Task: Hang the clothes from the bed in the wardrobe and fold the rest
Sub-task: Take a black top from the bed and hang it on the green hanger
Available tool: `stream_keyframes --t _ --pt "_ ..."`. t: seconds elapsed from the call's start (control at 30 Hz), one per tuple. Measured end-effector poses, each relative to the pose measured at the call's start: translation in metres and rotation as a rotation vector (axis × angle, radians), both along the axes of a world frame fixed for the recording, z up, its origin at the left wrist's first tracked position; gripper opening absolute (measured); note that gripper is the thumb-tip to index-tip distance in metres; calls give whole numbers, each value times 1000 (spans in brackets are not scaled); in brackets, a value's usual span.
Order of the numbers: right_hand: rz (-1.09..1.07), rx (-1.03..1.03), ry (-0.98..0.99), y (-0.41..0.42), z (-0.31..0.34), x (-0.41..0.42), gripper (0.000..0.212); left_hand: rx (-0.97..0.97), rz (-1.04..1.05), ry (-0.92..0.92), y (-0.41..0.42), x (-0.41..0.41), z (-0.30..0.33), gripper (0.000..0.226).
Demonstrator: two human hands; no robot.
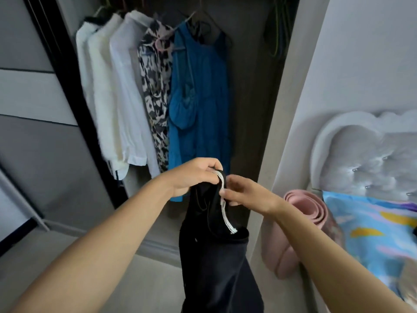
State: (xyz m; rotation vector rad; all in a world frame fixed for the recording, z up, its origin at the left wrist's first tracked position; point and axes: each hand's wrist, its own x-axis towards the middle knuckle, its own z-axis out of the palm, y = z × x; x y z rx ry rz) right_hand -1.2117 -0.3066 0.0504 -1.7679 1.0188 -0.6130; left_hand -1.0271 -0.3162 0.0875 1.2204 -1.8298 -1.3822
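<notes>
A black garment (216, 263) hangs down in front of the open wardrobe (252, 91). A white hanger (225, 213) is partly tucked into its top. My left hand (194, 177) grips the top of the hanger and the garment's upper edge. My right hand (246, 192) pinches the hanger and fabric just to the right. Inside the wardrobe hang several clothes: white shirts (112, 98), a leopard-print piece (155, 86) and a blue dress (200, 105).
Empty hangers (276, 28) dangle at the wardrobe's right end. A sliding door (33, 109) stands at the left. A rolled pink mat (300, 222) leans by the wall. A tufted headboard (370, 154) and a colourful bedcover (372, 233) lie at the right.
</notes>
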Motion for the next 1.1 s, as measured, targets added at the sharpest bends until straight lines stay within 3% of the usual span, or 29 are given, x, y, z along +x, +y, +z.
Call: stream_keyframes --t 0.1,0.27,0.43,0.53,0.6,0.67,0.77,0.83,0.9,0.93,1.0,1.1 --pt "34 -143 243 -32 2 20 6 -173 192 -63 -32 2 12 17" --pt "-275 -252 427 -82 4 38 13 -541 364 -357 -73 15 14 25" --pt "-201 -109 791 -134 3 36 11 -698 525 -400 -130 40 12 28" --pt "-417 -105 671 -165 24 31 13 -780 596 -650 -175 62 18 21" --pt "-582 -124 555 -181 48 26 20 -703 549 -862 -207 84 14 22" --pt "-651 -74 508 -194 65 28 18 -555 490 -913 -238 105 6 21" --pt "-624 39 628 -215 74 43 16 -425 473 -588 -277 116 10 14" --pt "-604 129 696 -226 76 51 18 -301 480 -195 -292 110 25 11" --pt "-575 186 715 -232 84 60 21 -54 470 225 -302 97 44 16" --pt "-549 191 709 -232 91 63 24 16 462 339 -305 90 51 21" --pt "-584 102 663 -237 117 64 23 77 415 395 -314 74 60 27" --pt "-840 -323 666 -251 182 56 19 144 372 436 -330 53 69 23"
